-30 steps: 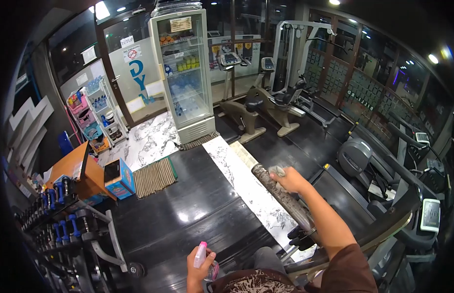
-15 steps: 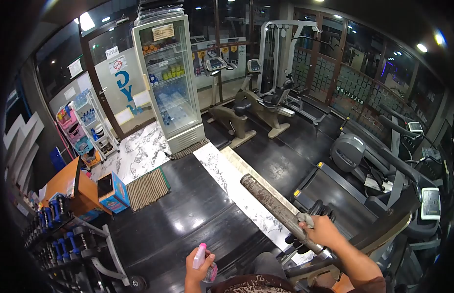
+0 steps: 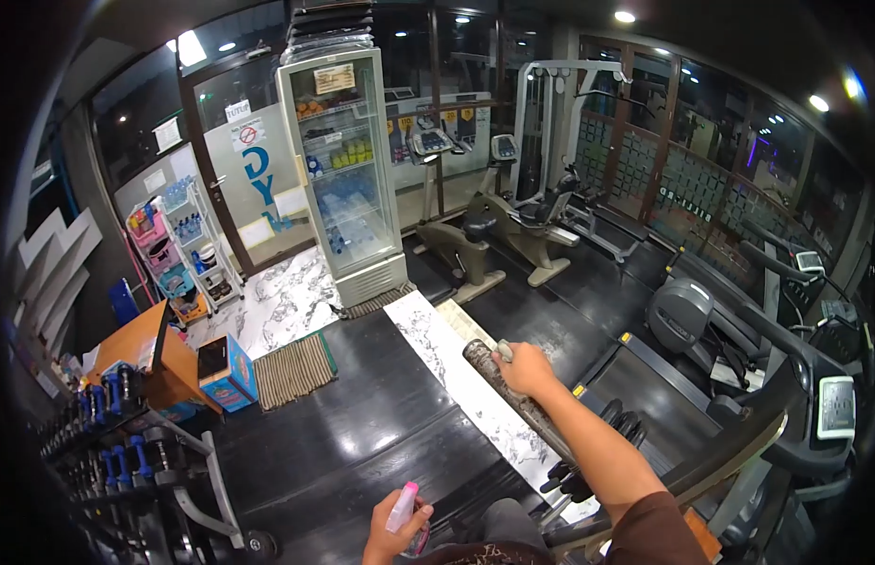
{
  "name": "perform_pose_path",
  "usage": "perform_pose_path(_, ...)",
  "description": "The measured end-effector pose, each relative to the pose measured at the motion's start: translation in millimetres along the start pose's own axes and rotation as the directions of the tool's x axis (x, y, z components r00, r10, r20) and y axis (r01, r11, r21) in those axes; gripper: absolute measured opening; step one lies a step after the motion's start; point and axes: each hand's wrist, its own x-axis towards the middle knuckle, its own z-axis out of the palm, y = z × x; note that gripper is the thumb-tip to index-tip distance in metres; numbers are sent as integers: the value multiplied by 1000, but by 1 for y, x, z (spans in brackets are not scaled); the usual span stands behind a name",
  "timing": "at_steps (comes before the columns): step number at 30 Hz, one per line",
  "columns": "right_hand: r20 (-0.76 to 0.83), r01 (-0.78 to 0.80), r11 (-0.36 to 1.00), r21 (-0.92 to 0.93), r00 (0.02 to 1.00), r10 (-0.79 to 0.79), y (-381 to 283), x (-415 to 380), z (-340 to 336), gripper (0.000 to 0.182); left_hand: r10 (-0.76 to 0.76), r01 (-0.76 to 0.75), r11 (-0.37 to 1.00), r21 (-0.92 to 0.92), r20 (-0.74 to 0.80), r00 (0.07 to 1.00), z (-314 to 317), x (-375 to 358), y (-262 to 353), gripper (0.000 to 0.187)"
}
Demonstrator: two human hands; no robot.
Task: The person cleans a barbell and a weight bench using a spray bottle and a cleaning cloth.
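My left hand [image 3: 388,529] is wrapped round a spray bottle [image 3: 402,508] with a pink top, low in front of my body. My right arm reaches forward, and my right hand [image 3: 529,369] presses a greyish cloth [image 3: 502,350] onto the far end of a worn, mottled padded bar [image 3: 522,403]. The bar slants away from me above the white marble strip, and my forearm hides part of its near end. Dark weight plates [image 3: 626,424] sit just beyond my forearm.
A dumbbell rack [image 3: 211,480] stands at the left, near an orange desk [image 3: 127,353] and a blue box [image 3: 235,381]. A glass-door drinks fridge [image 3: 362,273] is ahead. Exercise bikes [image 3: 470,250] and a treadmill [image 3: 664,381] are to the right.
My right hand has slid the cloth along the padded bar from its near part to its far end. My left hand still holds the spray bottle, and the view has shifted slightly.
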Motion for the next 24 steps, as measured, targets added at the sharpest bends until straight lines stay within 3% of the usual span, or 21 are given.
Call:
perform_pose_path(1, 26, -4, 1000, 9, 1000, 3, -6, -3, -9, 41, -5, 5, 1000, -10, -3, 1000, 2, -2, 1, 21)
perform_pose_path(4, 119, 78, 996, -50, 990, -72, 18, -14, -17, 32, 82, -82, 972, 221, 8, 997, 2, -11, -12, 50)
perform_pose_path(7, 176, 185, 981, -65, 969, -171, 26, -62, -49, 28, 198, -195, 956, 219, 10, 980, 4, -14, -20, 46)
perform_pose_path(12, 249, 276, 933, -231, 944, -217, 39, -147, -93, 28, 123, -118, 981, 151, -25, 992, -7, -10, -36, 48)
perform_pose_path(14, 314, 226, 896, -383, 944, -104, 33, -181, -110, 37, 99, -93, 988, 126, -44, 994, -11, -8, -35, 48)
perform_pose_path(16, 281, 174, 913, -370, 957, -69, 26, -194, -116, 40, 55, -50, 997, 65, -70, 996, -12, -8, -24, 48)
perform_pose_path(19, 180, 149, 923, -355, 980, -90, 30, -194, -100, 44, 166, -151, 965, 215, -55, 985, -24, 0, -53, 48)
perform_pose_path(22, 17, 170, 938, -304, 985, -173, 37, -172, -76, 38, 28, -12, 975, 224, -66, 997, -20, -4, -31, 45)
perform_pose_path(24, -49, 172, 950, -261, 980, -191, 41, -150, -60, 33, 142, -123, 958, 259, -54, 988, -23, 0, -58, 42)
